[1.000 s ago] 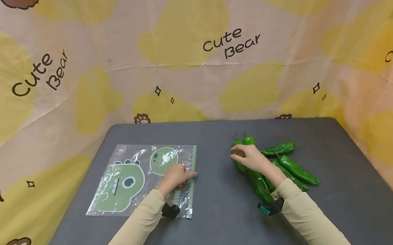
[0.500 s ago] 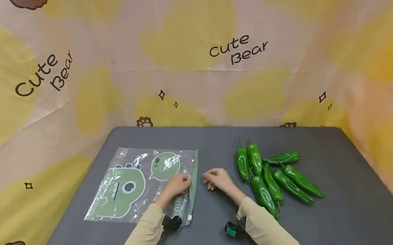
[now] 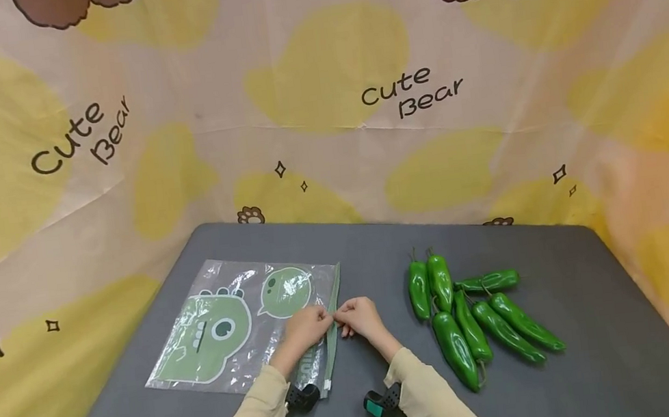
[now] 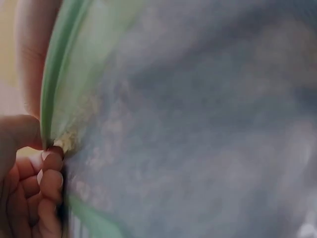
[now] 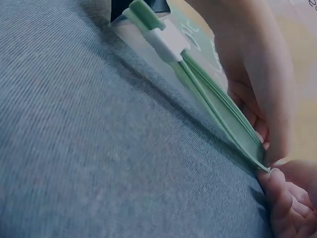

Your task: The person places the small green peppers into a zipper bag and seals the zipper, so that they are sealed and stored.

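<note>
A clear zip bag with green cartoon prints lies flat on the left of the table, its green zip edge facing right. My left hand pinches that edge near its middle. Opposite it, almost touching, my right hand pinches the edge from the right. In the right wrist view the zip strips stand slightly apart between the white slider and the fingertips of my right hand. The left wrist view shows the edge lifted, with curled fingers on it.
Several glossy green peppers lie in a loose group to the right of my hands. The grey table is closed in by a patterned cloth at the back and sides.
My right hand has moved left from above the peppers to the bag's zip edge and now pinches it. My left hand has stayed at the edge, which now stands up a little.
</note>
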The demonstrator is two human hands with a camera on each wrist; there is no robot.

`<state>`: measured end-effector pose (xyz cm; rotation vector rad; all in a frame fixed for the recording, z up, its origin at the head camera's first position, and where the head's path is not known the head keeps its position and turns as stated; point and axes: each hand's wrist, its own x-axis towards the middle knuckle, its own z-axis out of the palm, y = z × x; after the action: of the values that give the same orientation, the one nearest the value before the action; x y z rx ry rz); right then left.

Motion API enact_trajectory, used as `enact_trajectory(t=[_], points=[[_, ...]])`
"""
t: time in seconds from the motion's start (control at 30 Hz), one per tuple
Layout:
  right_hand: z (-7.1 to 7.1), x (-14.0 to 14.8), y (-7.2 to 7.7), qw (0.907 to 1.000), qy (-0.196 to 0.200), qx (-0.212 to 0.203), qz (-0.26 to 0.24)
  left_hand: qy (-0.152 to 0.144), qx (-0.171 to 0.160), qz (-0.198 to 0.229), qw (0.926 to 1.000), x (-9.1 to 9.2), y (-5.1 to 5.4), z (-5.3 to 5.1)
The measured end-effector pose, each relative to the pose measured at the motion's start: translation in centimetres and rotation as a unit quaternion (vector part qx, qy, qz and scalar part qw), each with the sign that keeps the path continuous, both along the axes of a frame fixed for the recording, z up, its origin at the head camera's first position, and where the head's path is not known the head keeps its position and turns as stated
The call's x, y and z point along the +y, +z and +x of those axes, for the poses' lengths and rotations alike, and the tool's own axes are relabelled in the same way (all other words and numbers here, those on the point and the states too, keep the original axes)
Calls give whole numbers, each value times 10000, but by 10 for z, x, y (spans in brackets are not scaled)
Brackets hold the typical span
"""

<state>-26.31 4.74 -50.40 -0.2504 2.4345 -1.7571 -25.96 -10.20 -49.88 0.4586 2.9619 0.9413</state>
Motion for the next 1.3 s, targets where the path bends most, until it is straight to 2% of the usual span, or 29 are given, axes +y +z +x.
enact_trajectory(t=[0.07, 0.13, 0.27, 0.37, 0.57, 0.67, 0.83, 0.9, 1.17, 1.3], points=[[-1, 0, 1, 9999, -43, 130, 92, 42, 203, -234, 9995, 3, 1, -1], [-3, 1, 2, 9998, -38, 180, 67, 54, 242, -231, 9994, 5, 4, -4], [-9, 3, 3, 10000, 22, 95, 2, 23, -7, 463, 9989, 4, 12, -10], [-9, 2, 0, 9999, 99, 10, -92, 301, -179, 940, 9950, 2, 14, -10], [-3, -3, -5, 9996, -92, -2, -282, 969, 98, 1167, 9884, -3, 11, -1], [3, -5, -6, 9992, -124, -87, -363, 1032, 243, 1109, 9882, -1, 7, 7], [10, -4, -7, 9985, -280, 187, -433, 1034, 511, 964, 9886, 7, 4, 13], [12, -2, -6, 9983, -347, 317, -348, 1031, 573, 924, 9887, 9, 6, 14], [12, 5, -4, 9968, -489, 633, -13, 886, 388, 509, 9940, 13, 19, 17], [13, 7, -4, 9968, -486, 642, -12, 962, 535, 518, 9926, 13, 27, 17]])
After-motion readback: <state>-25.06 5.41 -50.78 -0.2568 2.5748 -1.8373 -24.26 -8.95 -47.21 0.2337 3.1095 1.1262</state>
